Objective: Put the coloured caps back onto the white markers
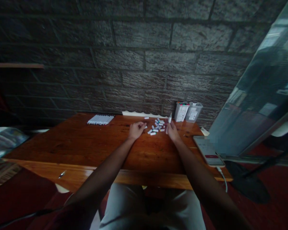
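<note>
White caps with coloured tips are sitting on a reddish-brown table, a white marker row at 10 o'clock, clear boxes at 2, and grey brick wall is looming behind.

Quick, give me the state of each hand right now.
Left hand: closed on the table, pinching a small white cap.
Right hand: holding a white marker upright.

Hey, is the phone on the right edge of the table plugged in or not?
Plugged in: a white cable runs from the phone over the table edge.
</note>
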Demonstrator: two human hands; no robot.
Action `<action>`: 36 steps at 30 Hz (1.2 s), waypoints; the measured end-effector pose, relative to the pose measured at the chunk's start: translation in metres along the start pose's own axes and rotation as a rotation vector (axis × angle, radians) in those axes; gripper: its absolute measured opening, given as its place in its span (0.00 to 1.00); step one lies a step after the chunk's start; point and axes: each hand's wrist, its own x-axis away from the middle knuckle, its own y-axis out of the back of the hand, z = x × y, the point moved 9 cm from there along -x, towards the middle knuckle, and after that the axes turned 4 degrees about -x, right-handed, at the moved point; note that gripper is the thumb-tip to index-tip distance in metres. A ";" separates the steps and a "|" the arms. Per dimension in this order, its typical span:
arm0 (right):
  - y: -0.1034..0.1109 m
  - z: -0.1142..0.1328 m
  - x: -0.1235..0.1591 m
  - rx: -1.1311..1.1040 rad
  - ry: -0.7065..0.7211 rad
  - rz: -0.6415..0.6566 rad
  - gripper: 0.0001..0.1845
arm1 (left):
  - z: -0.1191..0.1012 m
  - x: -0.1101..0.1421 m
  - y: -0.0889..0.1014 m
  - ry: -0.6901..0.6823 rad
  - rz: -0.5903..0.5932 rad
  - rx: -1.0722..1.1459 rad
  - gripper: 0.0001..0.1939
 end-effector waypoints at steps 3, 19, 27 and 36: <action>0.014 0.000 -0.001 -0.095 -0.022 -0.126 0.19 | 0.000 0.000 -0.001 0.000 0.002 0.005 0.17; 0.001 0.013 0.008 0.247 0.155 0.037 0.17 | 0.002 0.000 -0.005 -0.028 0.030 0.019 0.17; 0.001 0.010 0.008 0.406 0.116 0.054 0.14 | -0.014 0.004 -0.010 -0.101 0.079 0.107 0.16; -0.009 0.015 0.006 0.001 0.178 0.116 0.22 | -0.056 0.013 -0.016 -0.395 0.169 0.187 0.18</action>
